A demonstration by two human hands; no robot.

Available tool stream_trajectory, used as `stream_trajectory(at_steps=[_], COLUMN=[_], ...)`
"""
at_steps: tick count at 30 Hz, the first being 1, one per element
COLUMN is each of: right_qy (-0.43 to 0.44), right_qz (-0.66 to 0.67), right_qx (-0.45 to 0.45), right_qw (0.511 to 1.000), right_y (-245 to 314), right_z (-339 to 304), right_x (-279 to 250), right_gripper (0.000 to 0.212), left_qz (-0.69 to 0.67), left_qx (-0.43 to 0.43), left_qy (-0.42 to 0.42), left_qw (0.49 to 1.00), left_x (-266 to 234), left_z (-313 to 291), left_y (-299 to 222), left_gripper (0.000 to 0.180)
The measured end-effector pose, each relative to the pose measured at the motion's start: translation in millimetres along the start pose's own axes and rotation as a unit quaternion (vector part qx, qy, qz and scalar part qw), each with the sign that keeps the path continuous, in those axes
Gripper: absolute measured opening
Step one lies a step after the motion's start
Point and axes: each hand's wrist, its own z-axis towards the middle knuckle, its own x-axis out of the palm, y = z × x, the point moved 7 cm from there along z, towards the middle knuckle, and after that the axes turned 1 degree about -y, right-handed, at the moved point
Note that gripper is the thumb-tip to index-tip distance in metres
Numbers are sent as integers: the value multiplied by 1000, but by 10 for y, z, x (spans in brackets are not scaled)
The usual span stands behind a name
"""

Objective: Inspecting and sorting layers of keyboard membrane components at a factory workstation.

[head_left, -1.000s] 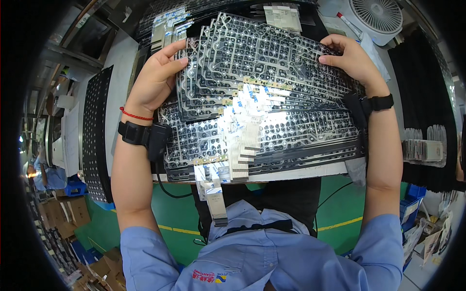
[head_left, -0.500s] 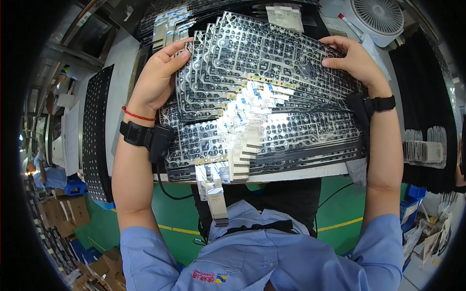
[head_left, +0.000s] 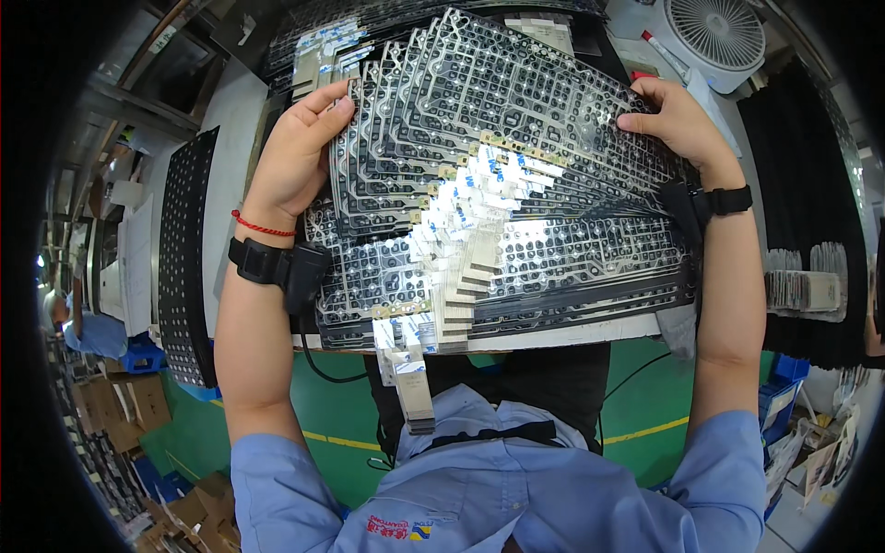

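Note:
A fan of thin keyboard membrane sheets (head_left: 544,106), clear with dark dots and silvery traces, spreads between my hands. My left hand (head_left: 304,147) grips the left edges of the fan, thumb on top. At the upper right corner my right hand (head_left: 678,124) pinches the sheets, thumb on top and fingers around the far edge. White and silvery ribbon tails (head_left: 475,207) with blue-printed tape overlap in steps down the middle. Underneath lies a flat stack of similar membrane sheets (head_left: 590,258), its own tails (head_left: 410,373) hanging over the table's near edge.
Further sheets with pale tails (head_left: 323,51) lie at the back left. A white fan (head_left: 717,37) stands at the back right, near a red-and-white pen-like item (head_left: 664,51). Black sheeting with stacked pale tails (head_left: 807,288) is on the right. A dotted black strip (head_left: 187,258) runs along the left.
The held sheets have fanned out wider, and the top one has shifted up and to the right. More stepped left edges show. My right hand has moved slightly right.

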Motion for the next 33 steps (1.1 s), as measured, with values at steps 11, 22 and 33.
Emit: stream_trajectory(at_steps=[11, 22, 33], right_qy=[-21, -26, -35], right_qz=[1, 14, 4], right_qx=[13, 8, 10], right_qw=[1000, 1000, 999], right_y=[-73, -111, -116], right_z=[-3, 6, -12], right_x=[-55, -82, -122], right_gripper=[25, 23, 25], left_qz=[13, 13, 44], left_qx=[-8, 9, 4], left_qy=[-20, -47, -44], left_qw=[1000, 999, 998], left_x=[3, -177, -84], left_z=[-44, -6, -53], left_y=[-53, 31, -67], left_gripper=[34, 23, 39])
